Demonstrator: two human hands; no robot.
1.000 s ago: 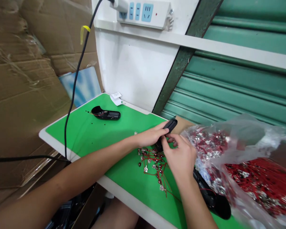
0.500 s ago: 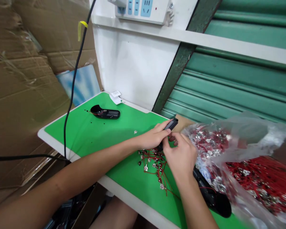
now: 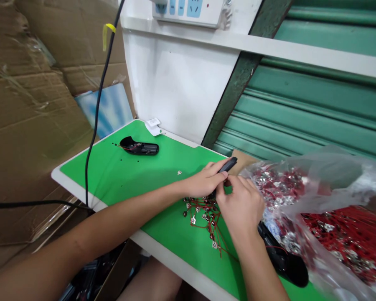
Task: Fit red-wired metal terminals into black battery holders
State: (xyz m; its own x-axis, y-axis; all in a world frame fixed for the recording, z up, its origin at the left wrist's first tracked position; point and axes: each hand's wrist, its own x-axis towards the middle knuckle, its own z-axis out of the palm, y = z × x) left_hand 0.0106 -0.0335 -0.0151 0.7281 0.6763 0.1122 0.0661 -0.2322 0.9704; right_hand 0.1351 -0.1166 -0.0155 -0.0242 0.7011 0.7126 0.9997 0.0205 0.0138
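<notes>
My left hand (image 3: 203, 182) grips a long black plastic shell (image 3: 227, 165) that juts up and away from my fingers. My right hand (image 3: 240, 202) is curled against the same shell from the near side, its fingertips pinched at the shell's middle. Just under both hands lies a small heap of red wires with metal contacts (image 3: 205, 217) on the green table (image 3: 122, 175).
A second black shell (image 3: 139, 148) lies at the table's far left, another (image 3: 283, 261) by my right forearm. A clear bag of red wires and contacts (image 3: 326, 209) fills the right. A black cable (image 3: 95, 113) hangs from the power strip (image 3: 189, 10). Cardboard boxes (image 3: 34, 104) stand left.
Both hands stay on the black shell with only slight finger shifts; the view has drifted a little, and the shell is tilted slightly flatter.
</notes>
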